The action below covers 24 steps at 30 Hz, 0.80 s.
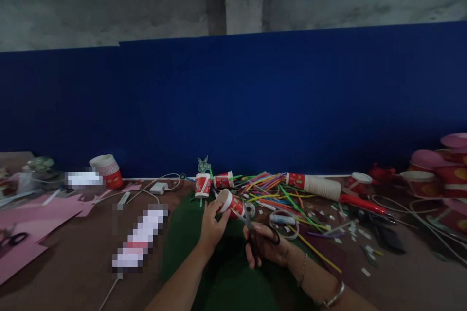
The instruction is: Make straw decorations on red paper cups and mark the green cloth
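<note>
My left hand (213, 226) grips a red-and-white paper cup (235, 205), tilted on its side with the open rim toward the left. In my right hand (268, 245) are scissors (249, 226) with dark handles, my fingers through the loops. The scissor blades are at the cup's lower side; whether they touch or cut it I cannot tell. Just beyond stands another red paper cup (203, 185) with a cat-like cutout (204, 164) above it. A third cup (223, 180) lies beside it. A roll of clear tape (251, 210) sits behind the blades.
Colourful straws (270, 187) lie heaped at the centre back, near a stack of nested cups (314, 185). A red-handled tool (363, 203), cables and paper scraps spread to the right. Pink paper (47, 214) and other scissors (14, 238) lie left; a blue partition (255, 107) rises behind.
</note>
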### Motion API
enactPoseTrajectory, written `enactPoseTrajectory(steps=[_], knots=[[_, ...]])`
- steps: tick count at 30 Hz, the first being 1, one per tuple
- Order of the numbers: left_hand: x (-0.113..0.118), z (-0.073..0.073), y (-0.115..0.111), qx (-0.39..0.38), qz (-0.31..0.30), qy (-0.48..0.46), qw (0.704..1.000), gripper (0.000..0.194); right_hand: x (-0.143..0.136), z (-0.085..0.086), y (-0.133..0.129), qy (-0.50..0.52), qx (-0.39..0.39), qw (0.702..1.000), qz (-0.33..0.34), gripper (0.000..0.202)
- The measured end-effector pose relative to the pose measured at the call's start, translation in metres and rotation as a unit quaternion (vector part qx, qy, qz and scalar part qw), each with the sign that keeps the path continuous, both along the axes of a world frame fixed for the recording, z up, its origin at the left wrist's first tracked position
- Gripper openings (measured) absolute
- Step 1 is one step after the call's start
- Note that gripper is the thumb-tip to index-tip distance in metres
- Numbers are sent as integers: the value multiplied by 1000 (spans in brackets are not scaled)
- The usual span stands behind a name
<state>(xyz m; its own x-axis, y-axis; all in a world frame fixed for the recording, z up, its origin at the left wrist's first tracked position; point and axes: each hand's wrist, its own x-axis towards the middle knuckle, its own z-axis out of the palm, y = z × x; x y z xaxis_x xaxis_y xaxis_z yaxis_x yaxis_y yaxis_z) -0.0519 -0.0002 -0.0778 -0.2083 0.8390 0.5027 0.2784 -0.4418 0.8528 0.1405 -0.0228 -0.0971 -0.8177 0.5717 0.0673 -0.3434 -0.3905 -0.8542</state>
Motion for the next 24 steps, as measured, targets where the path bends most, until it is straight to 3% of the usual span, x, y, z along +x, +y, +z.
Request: enactPoseTrajectory(steps=[5, 12, 16, 22, 24], knots=[[0, -2, 1, -1, 0, -18, 1000, 10, 0, 0, 1, -12, -5, 1000, -3, 44], [-5, -5, 4, 63, 55, 174, 981, 10, -7, 5, -2, -87, 9, 994, -72, 44], [-7, -8, 6, 88, 81, 227, 967, 8, -9, 10, -3, -173, 38, 977, -118, 38], [-7, -10, 7, 84, 86, 248, 961, 10, -1, 17, -1, -107, -69, 986, -104, 49], [-7, -10, 7, 82, 92, 249, 961, 10, -2, 22, -3, -136, -55, 983, -109, 48]])
